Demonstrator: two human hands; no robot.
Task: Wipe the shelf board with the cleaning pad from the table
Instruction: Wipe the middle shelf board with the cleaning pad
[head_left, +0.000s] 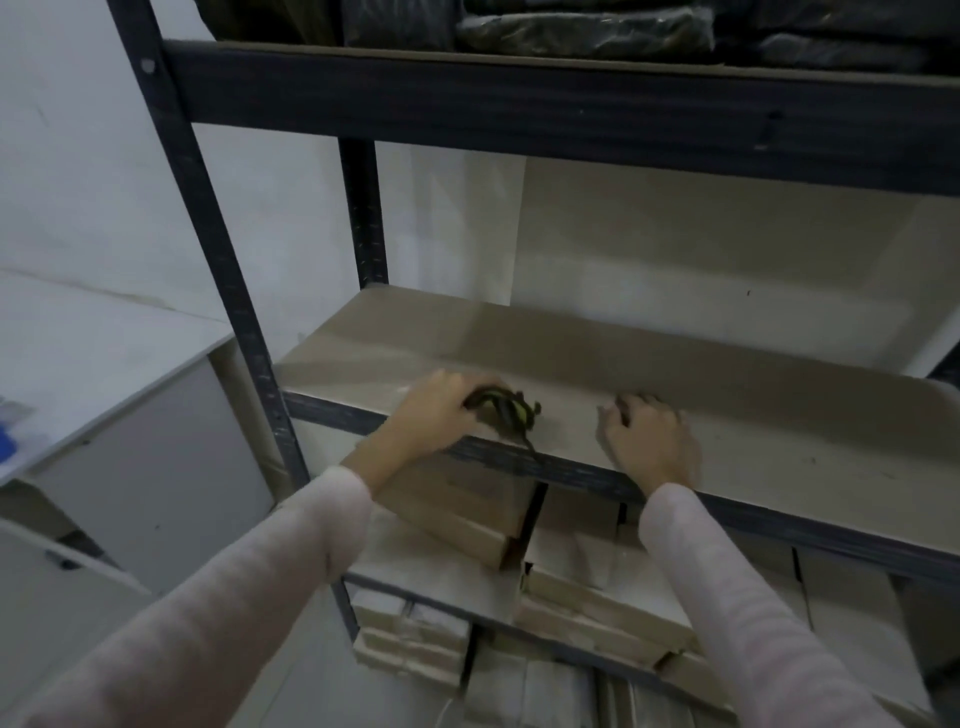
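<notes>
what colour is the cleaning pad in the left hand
The cleaning pad is dark with yellow-green streaks, blurred, in the head view.

A storeroom: a dark metal shelving rack (223, 249) against plain white walls (78, 182), stacked cardboard boxes (587, 597) on its lower level, black wrapped bundles (582, 31) up top.

Dark pad (506, 410) on beige shelf board (727, 374)

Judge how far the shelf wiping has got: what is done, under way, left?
Done: the cleaning pad is fetched and lies on the shelf board. Under way: the left hand grips it near the board's front left edge; the right hand rests on the board. Left: seemingly the board's right and back parts, where dark specks show.
</notes>
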